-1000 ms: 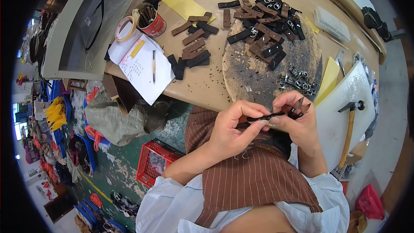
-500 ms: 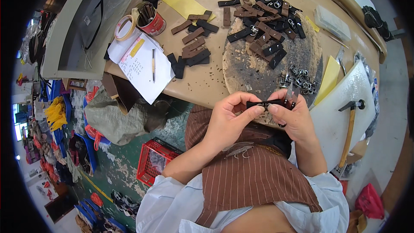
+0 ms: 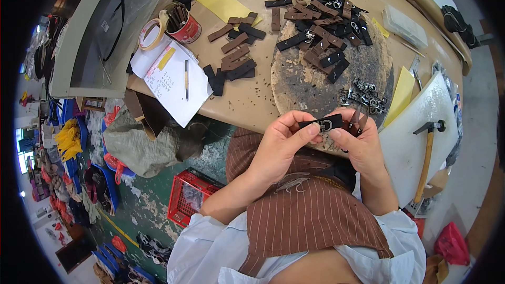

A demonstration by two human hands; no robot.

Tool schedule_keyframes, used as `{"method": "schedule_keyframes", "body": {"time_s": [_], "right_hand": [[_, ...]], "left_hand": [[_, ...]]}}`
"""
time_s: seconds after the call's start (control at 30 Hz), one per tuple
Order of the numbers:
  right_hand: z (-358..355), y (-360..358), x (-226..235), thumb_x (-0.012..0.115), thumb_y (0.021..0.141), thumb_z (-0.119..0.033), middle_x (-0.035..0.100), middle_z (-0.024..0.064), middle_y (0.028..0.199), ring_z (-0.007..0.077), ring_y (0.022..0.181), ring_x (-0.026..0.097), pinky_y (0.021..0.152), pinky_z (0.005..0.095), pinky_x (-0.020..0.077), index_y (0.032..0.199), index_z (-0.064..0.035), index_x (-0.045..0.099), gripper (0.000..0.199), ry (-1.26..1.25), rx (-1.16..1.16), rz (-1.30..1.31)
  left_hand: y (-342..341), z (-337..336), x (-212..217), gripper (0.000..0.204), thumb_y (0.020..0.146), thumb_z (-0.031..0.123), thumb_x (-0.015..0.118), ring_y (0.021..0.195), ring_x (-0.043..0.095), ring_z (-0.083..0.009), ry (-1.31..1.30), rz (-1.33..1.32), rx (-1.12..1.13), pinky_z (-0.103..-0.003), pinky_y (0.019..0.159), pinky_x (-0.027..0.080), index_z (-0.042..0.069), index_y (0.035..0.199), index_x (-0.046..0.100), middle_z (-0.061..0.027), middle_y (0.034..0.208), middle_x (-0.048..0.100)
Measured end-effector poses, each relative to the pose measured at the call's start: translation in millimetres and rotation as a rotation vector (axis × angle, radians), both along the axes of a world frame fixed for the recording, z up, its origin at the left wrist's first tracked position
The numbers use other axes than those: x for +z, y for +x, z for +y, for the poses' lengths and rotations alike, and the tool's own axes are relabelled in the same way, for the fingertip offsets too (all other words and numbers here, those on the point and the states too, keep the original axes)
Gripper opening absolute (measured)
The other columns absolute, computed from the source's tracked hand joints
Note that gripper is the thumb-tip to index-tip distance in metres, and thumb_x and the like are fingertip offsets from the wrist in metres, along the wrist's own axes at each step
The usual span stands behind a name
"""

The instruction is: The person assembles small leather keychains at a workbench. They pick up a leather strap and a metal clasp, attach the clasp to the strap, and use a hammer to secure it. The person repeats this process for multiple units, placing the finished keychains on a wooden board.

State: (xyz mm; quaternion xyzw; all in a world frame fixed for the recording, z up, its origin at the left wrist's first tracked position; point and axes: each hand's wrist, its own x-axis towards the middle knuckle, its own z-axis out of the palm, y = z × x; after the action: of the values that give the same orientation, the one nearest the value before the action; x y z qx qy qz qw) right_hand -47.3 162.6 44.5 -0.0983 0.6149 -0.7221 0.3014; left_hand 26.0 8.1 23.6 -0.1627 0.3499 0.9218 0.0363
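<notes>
One tabletop (image 3: 244, 102) bore a round board (image 3: 286, 81) at its near edge. Over that edge, the right hand (image 3: 364, 144) gripped snips (image 3: 354, 118), tips toward the far edge, and, together with the left hand (image 3: 284, 139), pinched a black strap (image 3: 336, 120). The strap lay between both, neither hand clearly nearer; its long axis ran left to right, right end tilted slightly toward the far edge, its metal ring (image 3: 331, 125) facing the person.

The head-worn fisheye looks down from close above the table (image 3: 247, 105).
</notes>
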Motion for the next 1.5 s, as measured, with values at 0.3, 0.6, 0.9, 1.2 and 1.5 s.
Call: {"method": "schedule_keyframes", "body": {"time_s": [0.3, 0.6, 0.9, 1.2, 1.5], "right_hand": [[-2, 0, -7, 0.066, 0.078, -0.004, 0.055, -0.0016, 0.083, 0.0027, 0.068, 0.048, 0.059, 0.0177, 0.0376, 0.093, -0.0008, 0.062, 0.016, 0.003, -0.015, 0.144], [0, 0, 0, 0.064, 0.081, -0.008, 0.052, 0.0002, 0.081, 0.0041, 0.071, 0.048, 0.06, 0.0188, 0.0384, 0.084, 0.0007, 0.06, 0.01, 0.088, 0.068, 0.298], [3, -1, 1, 0.062, 0.084, -0.012, 0.051, -0.0044, 0.07, 0.0024, 0.066, 0.045, 0.059, 0.0182, 0.0351, 0.079, -0.0016, 0.058, 0.013, 0.088, 0.088, 0.071], [1, -5, -5, 0.054, 0.086, -0.008, 0.051, 0.0003, 0.07, 0.0055, 0.065, 0.043, 0.056, 0.0217, 0.0339, 0.072, 0.0005, 0.055, 0.017, 0.1, 0.137, 0.229], [-1, 4, -11, 0.057, 0.082, -0.005, 0.054, 0.0058, 0.071, 0.0114, 0.061, 0.047, 0.053, 0.0243, 0.0346, 0.074, 0.0004, 0.057, 0.01, 0.075, 0.011, 0.675]], "left_hand": [[2, 2, 3, 0.02, 0.086, 0.006, 0.058, 0.082, 0.059, -0.0116, -0.146, 0.031, -0.006, -0.025, 0.077, 0.049, 0.0, 0.104, 0.054, -0.0068, 0.095, 0.061], [5, 8, 1, 0.019, 0.086, 0.009, 0.06, 0.079, 0.056, -0.0077, -0.285, 0.074, 0.018, -0.021, 0.071, 0.046, -0.002, 0.101, 0.057, -0.0033, 0.088, 0.058], [6, 8, -1, 0.017, 0.084, 0.008, 0.061, 0.079, 0.056, -0.0074, -0.241, 0.015, -0.008, -0.021, 0.069, 0.045, -0.002, 0.097, 0.058, -0.002, 0.086, 0.055], [3, 5, 9, 0.025, 0.072, 0.004, 0.07, 0.076, 0.054, -0.0139, -1.147, 0.316, 0.074, -0.024, 0.069, 0.043, 0.001, 0.095, 0.062, -0.0062, 0.084, 0.057], [8, 17, 5, 0.025, 0.076, 0.001, 0.067, 0.084, 0.053, -0.0105, -0.85, 0.245, 0.108, -0.022, 0.073, 0.043, -0.001, 0.1, 0.059, -0.0059, 0.093, 0.055]]}}
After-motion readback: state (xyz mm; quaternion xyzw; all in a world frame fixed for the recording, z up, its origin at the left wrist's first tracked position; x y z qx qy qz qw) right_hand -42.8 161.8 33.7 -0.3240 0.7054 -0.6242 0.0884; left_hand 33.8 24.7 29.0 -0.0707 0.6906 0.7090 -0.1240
